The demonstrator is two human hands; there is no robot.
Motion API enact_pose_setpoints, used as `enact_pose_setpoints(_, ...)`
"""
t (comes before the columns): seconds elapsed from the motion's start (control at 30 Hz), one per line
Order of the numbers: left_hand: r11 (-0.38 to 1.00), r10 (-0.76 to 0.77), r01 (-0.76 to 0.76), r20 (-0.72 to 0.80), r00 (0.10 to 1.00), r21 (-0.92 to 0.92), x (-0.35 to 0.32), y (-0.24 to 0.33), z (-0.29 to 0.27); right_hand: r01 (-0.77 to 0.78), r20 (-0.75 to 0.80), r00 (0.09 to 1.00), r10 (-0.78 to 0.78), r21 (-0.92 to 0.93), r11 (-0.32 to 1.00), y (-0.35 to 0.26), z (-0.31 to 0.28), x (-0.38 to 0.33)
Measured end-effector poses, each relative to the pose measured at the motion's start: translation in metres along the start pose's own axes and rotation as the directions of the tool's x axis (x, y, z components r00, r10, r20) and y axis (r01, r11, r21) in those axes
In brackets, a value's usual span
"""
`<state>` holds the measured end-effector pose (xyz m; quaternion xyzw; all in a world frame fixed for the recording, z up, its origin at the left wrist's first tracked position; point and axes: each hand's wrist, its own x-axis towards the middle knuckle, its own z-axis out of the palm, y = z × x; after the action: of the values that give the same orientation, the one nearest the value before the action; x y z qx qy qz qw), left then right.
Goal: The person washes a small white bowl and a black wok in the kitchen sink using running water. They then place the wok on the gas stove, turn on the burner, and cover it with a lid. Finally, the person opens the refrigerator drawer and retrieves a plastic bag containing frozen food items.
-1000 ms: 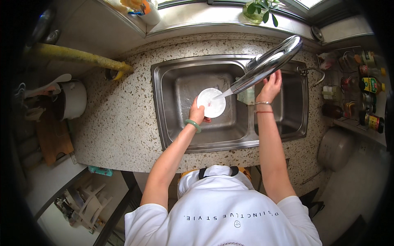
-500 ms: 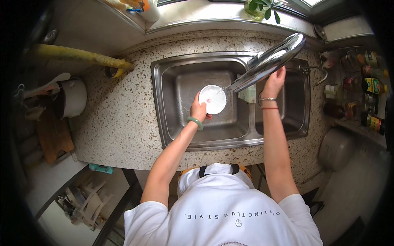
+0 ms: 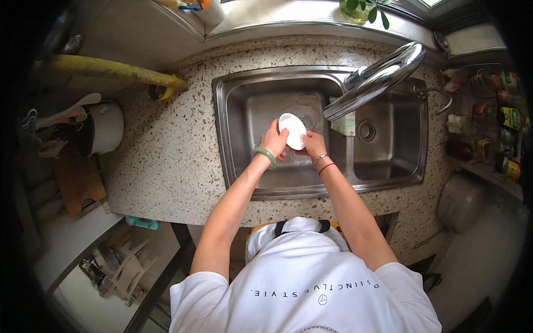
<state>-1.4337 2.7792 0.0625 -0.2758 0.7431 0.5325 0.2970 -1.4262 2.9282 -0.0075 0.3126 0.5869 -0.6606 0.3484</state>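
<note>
A small white bowl (image 3: 292, 131) is held tilted over the left basin of the steel sink (image 3: 233, 178). My left hand (image 3: 273, 140), with a green bangle at the wrist, grips its left side, thumb over the rim. My right hand (image 3: 314, 145) holds its lower right edge, fingers partly hidden beneath. Right of the bowl hangs the spout of the chrome faucet (image 3: 377, 86), apart from both hands. Under the spout, a pale green-white cloth or sponge (image 3: 343, 123) rests by the divider between the basins. Water wets the floor of the left basin.
Speckled countertop (image 3: 161, 150) surrounds the sink. To the left stand a white pot (image 3: 106, 127), a wooden cutting board (image 3: 80, 180) and a yellow pipe (image 3: 119, 69). Bottles and jars fill a rack (image 3: 488, 119) at right. A plant (image 3: 361, 10) stands on the sill behind.
My right hand has moved left from behind the faucet, over the right basin, onto the bowl. The bowl has tipped and shows a narrower outline. The stream at the spout no longer shows.
</note>
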Motion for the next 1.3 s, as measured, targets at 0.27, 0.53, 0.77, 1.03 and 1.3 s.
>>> enact_pose_setpoints(0.27, 0.725, 0.054, -0.038, -0.002, 0.999, 0.688, 0.003, 0.036, -0.006, -0.461, 0.436, 0.845, 0.309, 0.304, 0.834, 0.023, -0.004, 0.002)
enact_pose_setpoints(0.53, 0.537, -0.063, -0.027, 0.072, 0.995, 0.843, 0.006, 0.041, -0.008, -0.734, 0.723, 0.596, 0.35, 0.313, 0.603, 0.054, 0.004, -0.005)
enact_pose_setpoints(0.77, 0.898, -0.063, -0.026, 0.187, 0.98, 0.44, -0.006, 0.014, -0.059, -0.358, 0.273, 0.908, 0.317, 0.117, 0.926, 0.017, 0.036, -0.02)
enact_pose_setpoints(1.03, 0.86, 0.159, -0.226, -0.181, 0.971, -0.458, -0.003, -0.025, -0.155, 0.334, 0.154, 0.933, -0.325, -0.042, 0.942, -0.08, 0.149, -0.018)
enact_pose_setpoints(1.3, 0.879, 0.071, -0.202, -0.301, 0.951, -0.432, 0.02, -0.045, -0.246, 0.384, 0.298, 0.909, -0.292, -0.326, 0.864, -0.115, 0.246, -0.003)
